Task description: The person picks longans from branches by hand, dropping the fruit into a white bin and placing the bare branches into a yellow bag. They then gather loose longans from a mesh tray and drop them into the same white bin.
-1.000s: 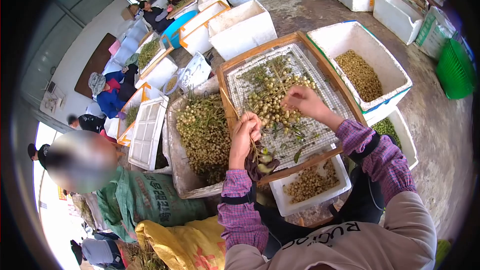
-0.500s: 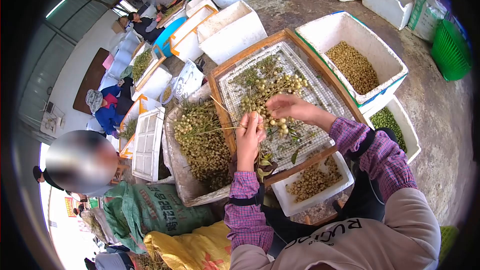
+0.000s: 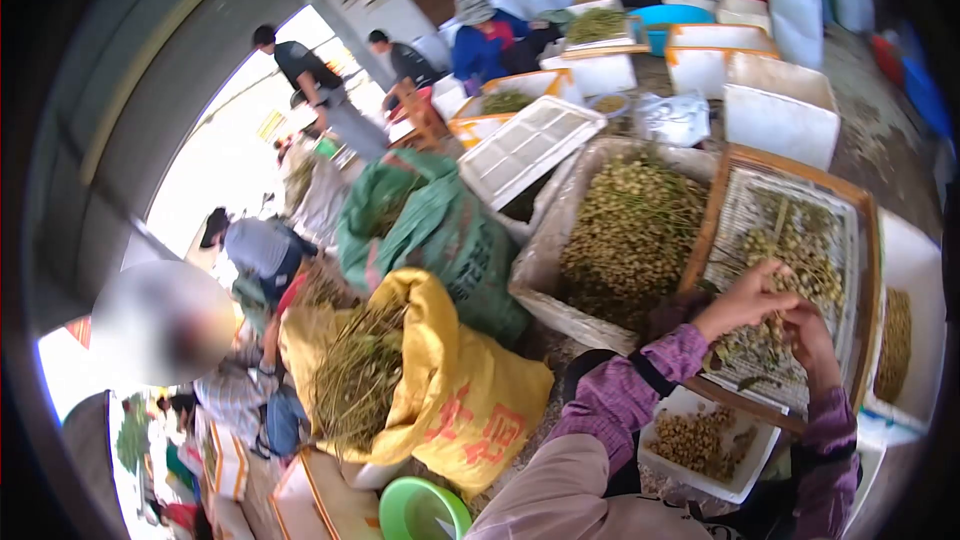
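Fruit clusters (image 3: 800, 245), pale and round on thin stems, lie on the wood-framed mesh screen (image 3: 712, 215) at right of the frame; the left hand (image 3: 748, 300) and right hand (image 3: 808, 335) meet over its lower part, their fingers curled close together; blur hides whether they pinch a stem, so I cannot tell. Just below the screen, a white tray (image 3: 764, 450) bears loose fruit; beside the screen, to its left, a foam box (image 3: 545, 265) carries a deep heap of stemmed fruit. A yellow sack (image 3: 485, 380) stuffed with dry stems stands at lower centre; behind it stands a green sack (image 3: 455, 225); farther off, at top centre, a person in a patterned hat (image 3: 480, 45) sits near more boxes.
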A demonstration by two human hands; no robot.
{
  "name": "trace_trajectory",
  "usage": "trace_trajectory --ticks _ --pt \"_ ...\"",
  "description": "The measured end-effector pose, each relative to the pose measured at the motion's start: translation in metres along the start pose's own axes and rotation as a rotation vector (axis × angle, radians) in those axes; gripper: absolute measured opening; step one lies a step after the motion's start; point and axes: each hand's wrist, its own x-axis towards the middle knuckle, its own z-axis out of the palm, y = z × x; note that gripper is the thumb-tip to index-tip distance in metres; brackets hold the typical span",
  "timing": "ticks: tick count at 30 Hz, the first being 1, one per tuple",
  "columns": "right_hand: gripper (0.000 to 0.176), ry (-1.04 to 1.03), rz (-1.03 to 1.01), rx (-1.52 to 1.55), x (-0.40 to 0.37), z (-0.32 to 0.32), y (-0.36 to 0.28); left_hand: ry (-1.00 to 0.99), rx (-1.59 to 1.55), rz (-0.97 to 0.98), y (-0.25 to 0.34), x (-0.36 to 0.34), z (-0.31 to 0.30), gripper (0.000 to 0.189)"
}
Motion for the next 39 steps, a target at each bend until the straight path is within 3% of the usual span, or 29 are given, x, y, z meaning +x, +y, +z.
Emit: trace_trajectory --ticks 2,5,9,13,16,21,24,30,33,36,39 --pt "0.022 -0.005 -0.025 -0.079 -0.008 0.014 -0.008 -0.021 0.088 0.277 -0.05 0.023 -0.001 0.023" --pt "0.031 -0.045 -0.107 0.057 -0.008 0.019 -0.005 0.037 -0.09 0.068 -0.024 0.003 -0.003 0.021" --pt "0.04 -0.06 -0.142 0.032 0.007 -0.017 0.004 0.125 -0.2 0.107 -0.033 -0.001 -0.005 0.026" --pt "0.036 0.148 -0.221 -0.026 0.019 -0.019 0.018 0.181 -0.306 0.134 -0.043 -0.009 0.001 0.025" --pt "0.031 -0.143 -0.181 -0.124 0.032 -0.036 0.01 0.2 -0.287 0.166 -0.049 -0.007 0.003 0.025" --pt "0.043 0.106 -0.059 -0.143 -0.001 0.015 0.001 0.162 -0.345 0.145 -0.058 0.002 0.008 0.025" --pt "0.05 0.157 -0.009 -0.156 -0.011 0.034 -0.005 0.169 -0.36 0.229 -0.047 -0.006 -0.002 0.024" --pt "0.065 0.19 0.075 -0.177 -0.017 0.048 -0.014 0.177 -0.458 0.177 -0.058 0.002 -0.005 0.009" --pt "0.055 0.324 0.112 -0.134 -0.008 0.046 -0.009 0.138 -0.534 0.128 -0.067 0.01 0.001 0.004" --pt "0.058 0.478 0.059 -0.223 -0.037 0.104 -0.023 0.098 -0.626 0.076 -0.073 0.018 0.005 0.006" --pt "0.06 0.458 0.059 -0.216 -0.04 0.085 -0.018 0.121 -0.702 0.103 -0.079 0.027 0.011 0.008"
